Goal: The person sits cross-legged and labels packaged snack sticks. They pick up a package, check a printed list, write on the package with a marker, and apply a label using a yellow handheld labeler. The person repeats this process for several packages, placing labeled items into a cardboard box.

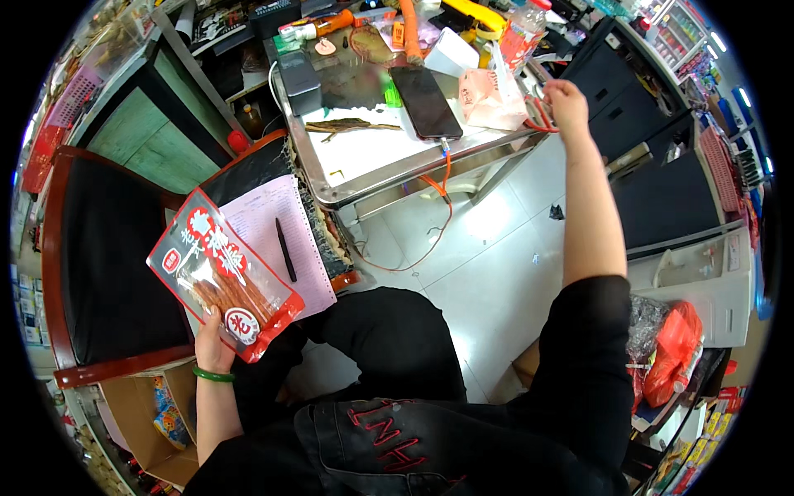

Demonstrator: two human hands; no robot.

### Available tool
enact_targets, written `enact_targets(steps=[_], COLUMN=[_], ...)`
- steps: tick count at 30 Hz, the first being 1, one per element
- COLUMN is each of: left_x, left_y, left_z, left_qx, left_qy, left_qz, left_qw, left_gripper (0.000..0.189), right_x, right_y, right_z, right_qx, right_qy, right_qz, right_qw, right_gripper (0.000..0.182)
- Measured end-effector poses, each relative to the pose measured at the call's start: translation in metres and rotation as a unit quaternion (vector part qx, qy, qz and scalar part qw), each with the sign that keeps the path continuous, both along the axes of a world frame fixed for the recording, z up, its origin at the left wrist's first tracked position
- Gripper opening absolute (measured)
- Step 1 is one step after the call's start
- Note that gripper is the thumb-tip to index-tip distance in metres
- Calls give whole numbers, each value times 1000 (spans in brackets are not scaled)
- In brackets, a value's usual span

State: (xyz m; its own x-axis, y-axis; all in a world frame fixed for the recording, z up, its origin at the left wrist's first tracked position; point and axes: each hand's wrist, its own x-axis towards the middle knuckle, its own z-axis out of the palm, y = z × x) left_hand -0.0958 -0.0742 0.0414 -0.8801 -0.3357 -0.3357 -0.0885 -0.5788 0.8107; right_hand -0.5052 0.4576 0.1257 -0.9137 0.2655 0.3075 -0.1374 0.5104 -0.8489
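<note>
My left hand (213,340) grips the lower edge of a sealed plastic snack bag (214,266). The bag is red and dark with a clear window, bears writing, and shows brown stick-shaped food inside. Out at the table's right edge, my right hand (566,106) has its fingers curled beside red-handled scissors (543,116); whether they hold the scissors cannot be made out. Behind the bag, printed sheets (313,248) lie on a black seat, with a black pen (285,248) on top.
On the metal-edged table (372,181) lie a black phone (427,102) on an orange cable (448,167), a pink tissue pack (490,99), a dark twig (353,126) and a drink bottle (524,37). An open cardboard box (139,428) stands low left, dark cabinets (664,186) right.
</note>
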Motion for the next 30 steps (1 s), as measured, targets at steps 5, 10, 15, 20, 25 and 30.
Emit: enact_targets(steps=[5, 10, 15, 20, 25, 30], left_x=[-47, -77, -90, -97, -100, -99], left_y=[1, -1, 0, -2, 4, 1], left_z=[18, 12, 7, 0, 3, 5], left_qx=[-21, -3, -8, -2, -7, -12], left_qy=[1, -19, -10, -20, -15, -11], left_qz=[-24, -19, -35, -37, -43, -42], left_qw=[999, 1000, 999, 999, 999, 999], left_gripper=[37, 37, 39, 40, 40, 41], right_x=[-60, -90, -97, -121, -138, -137], right_y=[-11, -30, -48, -25, -24, -38], right_z=[7, 5, 4, -11, -21, -9], right_qx=[-100, -112, -182, -183, -202, -148], right_qy=[-94, -172, -143, -134, -185, -231], right_qz=[17, 49, 36, 57, 58, 107], right_qw=[990, 977, 972, 972, 960, 956], right_gripper=[23, 24, 22, 20, 16, 19])
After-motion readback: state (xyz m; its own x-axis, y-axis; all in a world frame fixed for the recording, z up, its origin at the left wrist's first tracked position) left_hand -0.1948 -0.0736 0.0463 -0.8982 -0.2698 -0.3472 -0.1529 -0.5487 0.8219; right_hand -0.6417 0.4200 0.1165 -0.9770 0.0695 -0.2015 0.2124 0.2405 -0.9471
